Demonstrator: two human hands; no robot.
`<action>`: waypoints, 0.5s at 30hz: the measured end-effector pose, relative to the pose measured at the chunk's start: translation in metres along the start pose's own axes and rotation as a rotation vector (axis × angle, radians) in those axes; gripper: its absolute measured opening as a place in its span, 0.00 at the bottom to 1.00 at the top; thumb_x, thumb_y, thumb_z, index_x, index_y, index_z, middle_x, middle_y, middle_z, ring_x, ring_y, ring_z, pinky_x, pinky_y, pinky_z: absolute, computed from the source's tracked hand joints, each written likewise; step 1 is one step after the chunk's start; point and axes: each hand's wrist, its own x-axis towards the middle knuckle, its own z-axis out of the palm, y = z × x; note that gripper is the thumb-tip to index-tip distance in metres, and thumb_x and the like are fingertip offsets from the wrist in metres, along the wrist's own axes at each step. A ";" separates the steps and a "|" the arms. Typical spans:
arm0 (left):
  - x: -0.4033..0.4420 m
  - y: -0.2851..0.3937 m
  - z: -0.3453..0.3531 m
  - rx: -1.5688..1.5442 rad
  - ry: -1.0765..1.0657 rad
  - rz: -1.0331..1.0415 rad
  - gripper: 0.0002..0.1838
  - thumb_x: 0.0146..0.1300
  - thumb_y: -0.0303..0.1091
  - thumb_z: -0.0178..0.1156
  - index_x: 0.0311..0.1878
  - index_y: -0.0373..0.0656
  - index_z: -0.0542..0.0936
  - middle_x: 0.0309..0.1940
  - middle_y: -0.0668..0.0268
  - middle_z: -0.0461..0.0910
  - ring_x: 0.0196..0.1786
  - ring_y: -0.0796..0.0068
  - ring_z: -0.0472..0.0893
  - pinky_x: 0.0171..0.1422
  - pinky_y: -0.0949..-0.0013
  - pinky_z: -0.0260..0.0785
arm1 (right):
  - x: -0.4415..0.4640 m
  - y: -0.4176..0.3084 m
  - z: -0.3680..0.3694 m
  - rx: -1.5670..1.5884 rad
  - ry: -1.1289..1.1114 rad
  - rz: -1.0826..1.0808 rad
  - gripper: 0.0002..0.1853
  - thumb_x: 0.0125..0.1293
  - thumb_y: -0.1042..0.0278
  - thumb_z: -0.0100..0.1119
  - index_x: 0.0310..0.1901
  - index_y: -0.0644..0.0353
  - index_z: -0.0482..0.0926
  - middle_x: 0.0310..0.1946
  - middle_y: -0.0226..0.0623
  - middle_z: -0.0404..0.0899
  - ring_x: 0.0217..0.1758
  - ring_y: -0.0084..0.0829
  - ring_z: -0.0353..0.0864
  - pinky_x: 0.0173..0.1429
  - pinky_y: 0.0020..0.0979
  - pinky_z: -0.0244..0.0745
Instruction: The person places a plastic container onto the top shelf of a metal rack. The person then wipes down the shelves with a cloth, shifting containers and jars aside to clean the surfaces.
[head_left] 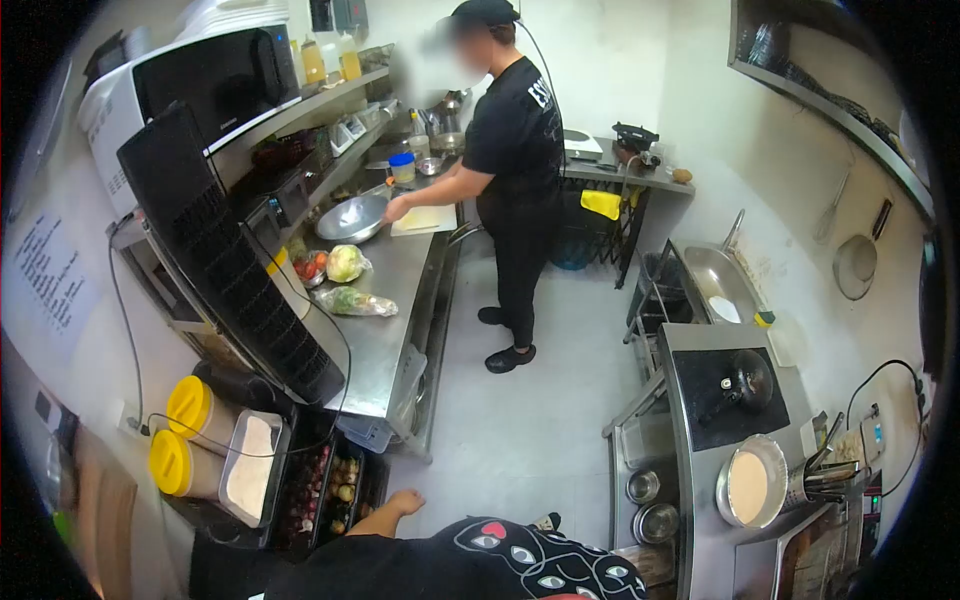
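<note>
My left hand [405,502] hangs low over the floor at the bottom of the view, beside the dark crates [345,490] of onions. Its fingers look curled in, and I see nothing in them. My right hand is out of sight; only my black shirt [500,555] with its eye pattern shows on that side. Farther off, a co-worker [520,150] in black stands at the left steel counter [385,365]. One of that person's hands touches the rim of a metal bowl [352,218].
A cabbage [347,263] and a bagged vegetable [355,302] lie on the counter. Yellow-lidded tubs [185,465] and a tray of white powder [250,470] stand at lower left. At right are a sink [715,280], a cooktop [725,390] and a bowl of batter [748,485].
</note>
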 end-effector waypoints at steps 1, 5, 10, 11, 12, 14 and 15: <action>0.001 0.000 0.000 -0.016 -0.012 0.012 0.27 0.59 0.56 0.51 0.48 0.42 0.80 0.50 0.52 0.78 0.54 0.50 0.75 0.60 0.57 0.66 | 0.000 0.000 -0.001 -0.006 0.000 -0.007 0.19 0.67 0.53 0.45 0.50 0.53 0.78 0.50 0.37 0.77 0.52 0.35 0.76 0.55 0.39 0.69; -0.006 0.008 -0.004 -0.054 -0.046 0.029 0.27 0.58 0.55 0.53 0.47 0.41 0.81 0.50 0.51 0.78 0.54 0.50 0.75 0.60 0.57 0.66 | 0.000 0.000 -0.003 -0.031 0.006 -0.026 0.18 0.67 0.54 0.45 0.50 0.53 0.78 0.50 0.37 0.77 0.52 0.35 0.76 0.55 0.39 0.69; -0.006 0.006 -0.001 -0.083 -0.021 0.011 0.27 0.57 0.55 0.54 0.48 0.40 0.80 0.50 0.51 0.78 0.55 0.51 0.75 0.60 0.57 0.65 | -0.001 -0.001 -0.003 -0.041 0.003 -0.044 0.18 0.66 0.54 0.45 0.49 0.53 0.78 0.50 0.37 0.77 0.52 0.35 0.76 0.55 0.39 0.69; -0.007 0.007 -0.001 -0.090 -0.022 0.004 0.28 0.57 0.55 0.54 0.49 0.40 0.80 0.50 0.51 0.78 0.55 0.51 0.75 0.60 0.58 0.65 | -0.001 -0.001 -0.002 -0.042 0.002 -0.046 0.18 0.66 0.54 0.45 0.49 0.53 0.78 0.50 0.37 0.77 0.52 0.35 0.76 0.55 0.39 0.69; -0.009 0.008 -0.002 -0.096 -0.023 -0.001 0.28 0.57 0.55 0.54 0.49 0.40 0.80 0.50 0.51 0.78 0.55 0.51 0.75 0.61 0.58 0.65 | -0.002 -0.002 -0.002 -0.043 0.002 -0.049 0.18 0.66 0.54 0.45 0.49 0.53 0.78 0.50 0.37 0.77 0.52 0.35 0.76 0.55 0.39 0.69; -0.006 0.011 -0.005 -0.005 -0.048 -0.009 0.28 0.57 0.55 0.55 0.49 0.41 0.80 0.51 0.52 0.78 0.56 0.52 0.75 0.61 0.58 0.65 | -0.002 -0.001 -0.003 -0.045 0.005 -0.045 0.18 0.66 0.54 0.45 0.49 0.53 0.78 0.49 0.37 0.78 0.52 0.35 0.76 0.55 0.39 0.69; -0.003 0.013 -0.008 0.039 -0.058 -0.010 0.28 0.56 0.55 0.55 0.50 0.41 0.80 0.51 0.52 0.78 0.56 0.52 0.75 0.61 0.59 0.65 | -0.002 -0.002 -0.002 -0.044 0.007 -0.041 0.18 0.66 0.54 0.45 0.49 0.53 0.78 0.49 0.37 0.78 0.52 0.35 0.76 0.55 0.39 0.69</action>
